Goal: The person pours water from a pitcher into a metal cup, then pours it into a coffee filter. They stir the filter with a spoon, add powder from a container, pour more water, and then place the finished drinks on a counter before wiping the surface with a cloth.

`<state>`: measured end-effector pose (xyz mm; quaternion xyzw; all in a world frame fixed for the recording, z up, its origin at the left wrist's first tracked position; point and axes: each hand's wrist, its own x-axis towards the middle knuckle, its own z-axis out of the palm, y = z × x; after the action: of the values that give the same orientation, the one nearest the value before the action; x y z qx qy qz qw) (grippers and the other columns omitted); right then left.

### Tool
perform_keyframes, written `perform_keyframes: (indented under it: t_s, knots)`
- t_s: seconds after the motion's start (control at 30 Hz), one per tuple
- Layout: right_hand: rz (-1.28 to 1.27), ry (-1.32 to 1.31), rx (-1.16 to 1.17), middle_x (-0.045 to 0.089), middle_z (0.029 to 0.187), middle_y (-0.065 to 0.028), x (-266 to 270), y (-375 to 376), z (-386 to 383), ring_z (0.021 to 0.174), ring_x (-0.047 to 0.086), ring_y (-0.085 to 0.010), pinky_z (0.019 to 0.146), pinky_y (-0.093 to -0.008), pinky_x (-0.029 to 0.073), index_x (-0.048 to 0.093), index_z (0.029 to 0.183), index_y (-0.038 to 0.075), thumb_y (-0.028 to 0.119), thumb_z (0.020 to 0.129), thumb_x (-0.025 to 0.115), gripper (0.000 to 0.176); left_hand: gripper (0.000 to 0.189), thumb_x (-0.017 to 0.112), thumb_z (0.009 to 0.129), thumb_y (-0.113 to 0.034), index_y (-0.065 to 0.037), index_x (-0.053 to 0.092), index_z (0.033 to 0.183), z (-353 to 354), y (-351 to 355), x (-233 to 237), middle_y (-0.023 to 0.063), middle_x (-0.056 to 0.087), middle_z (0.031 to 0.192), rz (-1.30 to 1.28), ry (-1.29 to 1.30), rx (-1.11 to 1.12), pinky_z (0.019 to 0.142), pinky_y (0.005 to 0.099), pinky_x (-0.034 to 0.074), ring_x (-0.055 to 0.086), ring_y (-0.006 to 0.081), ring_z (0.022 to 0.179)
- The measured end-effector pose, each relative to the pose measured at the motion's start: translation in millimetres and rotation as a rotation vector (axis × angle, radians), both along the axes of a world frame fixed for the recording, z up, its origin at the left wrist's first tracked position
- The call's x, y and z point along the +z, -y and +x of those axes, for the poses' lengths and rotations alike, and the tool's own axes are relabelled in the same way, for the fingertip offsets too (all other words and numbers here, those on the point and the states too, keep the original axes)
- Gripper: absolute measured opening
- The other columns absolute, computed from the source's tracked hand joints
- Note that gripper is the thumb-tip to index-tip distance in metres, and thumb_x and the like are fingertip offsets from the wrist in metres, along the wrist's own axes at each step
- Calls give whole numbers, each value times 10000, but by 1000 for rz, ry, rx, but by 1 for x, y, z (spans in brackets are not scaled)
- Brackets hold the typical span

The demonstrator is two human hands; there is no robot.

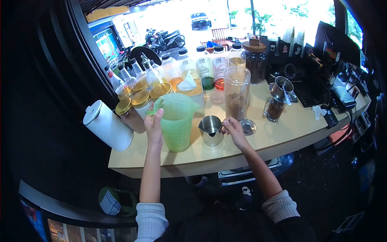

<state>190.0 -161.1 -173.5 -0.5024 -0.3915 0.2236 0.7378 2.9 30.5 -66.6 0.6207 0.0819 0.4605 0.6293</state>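
My left hand (155, 125) is wrapped round the handle of a green plastic pitcher (177, 127) that stands near the counter's front edge. Just to its right is a stainless steel milk frothing jug (212, 135), its handle pinched by my right hand (233, 130). The jug looks upright, and its bottom is partly hidden. Behind my right hand rises a tall clear container (237, 92) with brown powder low inside. A round metal lid (248, 127) lies on the counter right beside that hand.
A white thermal jug (108, 126) stands at the counter's left end, beside gold-lidded jars (141, 99). Syrup bottles (205, 70) and a tissue box (195, 97) line the back. To the right are a glass mug with a metal dripper (275, 109) and an espresso machine (342, 90).
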Motion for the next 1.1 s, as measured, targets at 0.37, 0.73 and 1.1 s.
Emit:
perform_keyframes:
  t_s: [0.37,0.73,1.1]
  knots:
    - [-20,-83,7,479,673,43,-5,-4,4,630,451,-34,594,-186,371,553,864,39,201,935,540,178,528,431,943,-417,2,444,1264,-3,-16,-34,112,514,1255,-224,68,76,999,366,370,494,222,1166]
    - [78,-181,62,477,664,51,-12,-7,7,609,440,-27,573,-188,357,542,825,69,203,928,548,170,428,446,950,-192,27,372,1310,-24,35,-65,146,413,1348,5,63,369,1051,375,290,378,241,1268]
    - [90,-230,40,551,707,-1,37,64,6,655,562,-95,604,-202,388,495,832,79,145,920,557,126,184,531,826,-9,-16,494,1007,-4,87,-61,108,501,1010,501,123,379,833,295,401,483,174,909]
